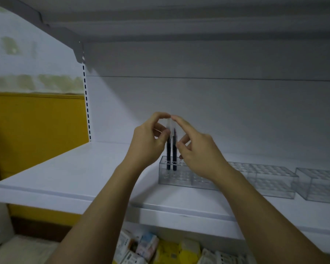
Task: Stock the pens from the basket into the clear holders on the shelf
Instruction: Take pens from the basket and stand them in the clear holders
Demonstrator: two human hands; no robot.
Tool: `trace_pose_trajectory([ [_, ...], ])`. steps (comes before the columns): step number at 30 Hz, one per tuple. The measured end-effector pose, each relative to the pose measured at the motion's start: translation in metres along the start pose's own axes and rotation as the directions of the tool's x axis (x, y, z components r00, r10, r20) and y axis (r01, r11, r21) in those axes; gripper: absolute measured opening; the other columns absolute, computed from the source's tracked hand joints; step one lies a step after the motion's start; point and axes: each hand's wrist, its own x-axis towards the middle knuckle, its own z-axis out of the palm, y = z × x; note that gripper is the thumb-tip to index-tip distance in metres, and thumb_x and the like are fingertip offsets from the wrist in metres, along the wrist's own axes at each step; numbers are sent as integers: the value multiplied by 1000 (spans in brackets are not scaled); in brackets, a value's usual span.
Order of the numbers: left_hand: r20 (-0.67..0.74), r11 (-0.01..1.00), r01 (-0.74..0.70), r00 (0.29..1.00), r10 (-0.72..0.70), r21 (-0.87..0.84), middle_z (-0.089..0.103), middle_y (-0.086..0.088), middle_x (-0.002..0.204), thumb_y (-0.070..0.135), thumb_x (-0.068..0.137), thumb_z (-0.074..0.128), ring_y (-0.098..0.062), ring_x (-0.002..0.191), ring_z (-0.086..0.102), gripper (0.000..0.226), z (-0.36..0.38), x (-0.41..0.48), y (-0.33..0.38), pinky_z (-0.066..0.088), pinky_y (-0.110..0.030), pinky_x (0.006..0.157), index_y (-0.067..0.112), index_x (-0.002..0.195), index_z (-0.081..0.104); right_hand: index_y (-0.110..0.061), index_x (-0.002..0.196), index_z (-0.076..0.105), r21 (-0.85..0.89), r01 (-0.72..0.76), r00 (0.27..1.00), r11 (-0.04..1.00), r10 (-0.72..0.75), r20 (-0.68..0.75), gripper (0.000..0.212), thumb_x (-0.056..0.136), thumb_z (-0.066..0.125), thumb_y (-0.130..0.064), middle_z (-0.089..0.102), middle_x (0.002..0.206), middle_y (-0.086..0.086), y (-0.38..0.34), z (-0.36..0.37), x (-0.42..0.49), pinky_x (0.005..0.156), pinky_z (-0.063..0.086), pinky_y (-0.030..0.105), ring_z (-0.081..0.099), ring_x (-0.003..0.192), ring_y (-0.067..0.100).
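Observation:
Two dark pens (171, 149) with pale caps stand upright in the left end of a clear holder (179, 177) on the white shelf (65, 168). My left hand (149, 141) pinches the left pen near its cap between thumb and curled fingers. My right hand (196, 149) reaches in from the right, its forefinger touching the top of the right pen and its thumb close to the barrel. The basket is out of view.
Two more clear holders (271, 180) (320, 185) stand in a row to the right on the same shelf. Below the shelf edge lie several packaged goods (160, 248). A yellow panel (36, 130) stands to the left, and another shelf hangs overhead.

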Motion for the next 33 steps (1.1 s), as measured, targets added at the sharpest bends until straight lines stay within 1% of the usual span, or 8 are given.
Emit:
trace_pose_trajectory([
  [4,84,995,21,996,-29,97,66,9,85,18,92,59,-1,73,64,27,0,-1,0,44,-2,59,31,116,55,-53,143,24,-7,-50,996,999,51,77,62,99,48,-17,65,86,1,-2,-4,-2,76,59,39,68,74,18],
  [8,17,996,8,1000,-9,86,63,9,91,17,91,62,1,75,61,29,1,-11,0,42,-1,62,31,116,58,-52,145,21,-4,-67,993,998,67,98,65,99,50,-17,66,88,2,-4,-6,-9,77,58,36,67,77,19],
  [12,26,994,1,1000,-4,108,59,7,108,18,90,64,-2,87,58,46,2,-19,2,45,-7,74,35,131,52,-49,149,8,8,-70,995,998,69,70,79,95,59,-22,62,109,-6,-7,-6,-20,86,55,30,62,91,11],
  [17,-27,973,7,1000,-1,232,55,8,123,24,89,65,-9,110,49,49,-2,-34,7,46,-27,94,36,134,47,-42,151,11,-102,-50,999,994,49,-10,78,92,62,-31,47,135,-6,-7,-19,-33,97,46,30,51,116,13],
  [22,3,942,-25,1000,25,333,53,7,127,27,89,64,-13,119,44,44,-4,-61,26,36,-23,96,30,132,51,-39,151,16,-223,-35,999,974,40,17,73,92,59,-40,34,145,-7,-7,-38,-59,102,39,31,41,128,15],
  [28,35,877,-71,997,61,476,58,4,120,35,88,63,-19,113,48,35,8,-115,58,37,-33,94,27,123,58,-34,147,30,-273,-49,999,961,47,-14,64,91,59,-42,38,142,-6,3,-55,-118,108,30,31,35,130,15],
  [31,83,858,-101,994,68,503,59,3,121,36,88,63,-21,114,48,33,21,-150,72,37,-35,92,27,120,60,-33,141,43,-233,-56,996,971,39,-75,54,90,62,-38,44,138,-8,8,-60,-159,106,34,31,39,128,14],
  [33,89,861,-113,993,79,497,61,2,115,37,87,60,-23,110,51,30,31,-173,83,39,-38,89,27,115,63,-27,128,58,-164,-23,986,986,-4,-164,40,89,66,-31,54,121,-10,12,-62,-187,96,42,25,50,113,10],
])
